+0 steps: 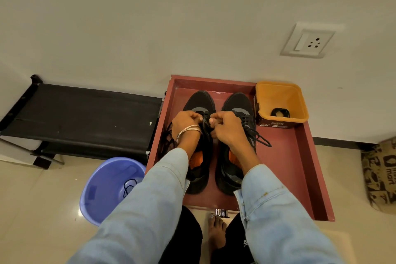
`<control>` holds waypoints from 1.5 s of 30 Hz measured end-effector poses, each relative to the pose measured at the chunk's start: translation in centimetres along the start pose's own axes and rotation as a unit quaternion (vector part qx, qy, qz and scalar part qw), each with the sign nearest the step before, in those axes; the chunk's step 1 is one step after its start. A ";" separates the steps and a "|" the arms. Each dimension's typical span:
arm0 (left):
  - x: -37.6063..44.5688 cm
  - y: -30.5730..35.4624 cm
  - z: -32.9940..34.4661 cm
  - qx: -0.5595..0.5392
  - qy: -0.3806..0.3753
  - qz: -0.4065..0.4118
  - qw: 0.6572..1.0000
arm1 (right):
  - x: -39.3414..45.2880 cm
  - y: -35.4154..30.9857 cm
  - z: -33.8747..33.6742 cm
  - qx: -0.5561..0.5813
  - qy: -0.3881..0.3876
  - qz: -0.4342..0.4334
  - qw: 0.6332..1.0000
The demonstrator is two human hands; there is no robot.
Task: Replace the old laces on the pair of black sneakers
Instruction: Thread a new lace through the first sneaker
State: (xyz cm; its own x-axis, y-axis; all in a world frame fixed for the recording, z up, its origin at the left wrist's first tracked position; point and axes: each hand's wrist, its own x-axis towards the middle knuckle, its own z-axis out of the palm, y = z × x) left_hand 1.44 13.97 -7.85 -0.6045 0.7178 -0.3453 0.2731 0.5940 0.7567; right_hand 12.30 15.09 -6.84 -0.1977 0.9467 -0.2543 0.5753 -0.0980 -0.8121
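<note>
Two black sneakers [214,141] stand side by side, toes toward the wall, in a red tray [300,156]. Both hands work over the left sneaker: the left hand [186,122] and right hand [225,126] have curled fingers pinching its black lace [206,120]. An orange tub [280,100] sits in the tray's far right corner, holding a coiled lace; a blue bucket [107,188] stands on the floor at left.

Home room: tiled floor [38,188], plain wall with socket [308,41] above right of hands, shoe rack [85,118] left, plastic tub [107,186] lower left, bare foot [216,231] below.
</note>
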 end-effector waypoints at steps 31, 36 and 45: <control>-4.2 -2.7 -3.0 0.171 0.007 0.096 0.981 | -4.6 -11.9 -8.9 0.504 0.195 -0.157 0.827; -3.8 -3.1 -2.8 0.188 0.004 0.130 0.974 | -3.0 -10.1 -6.7 0.223 0.187 -0.180 0.940; -3.4 -3.8 -2.2 0.148 0.044 0.147 0.977 | 0.4 -0.9 0.8 -0.246 0.040 -0.054 0.967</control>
State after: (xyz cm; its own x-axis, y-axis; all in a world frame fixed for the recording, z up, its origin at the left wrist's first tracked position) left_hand 0.80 8.49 -8.38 -0.5254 0.8472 -0.0786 0.6409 0.4548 0.6183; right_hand 11.06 15.28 -6.59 -0.2274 0.9657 -0.1251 0.8665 0.1420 -0.4786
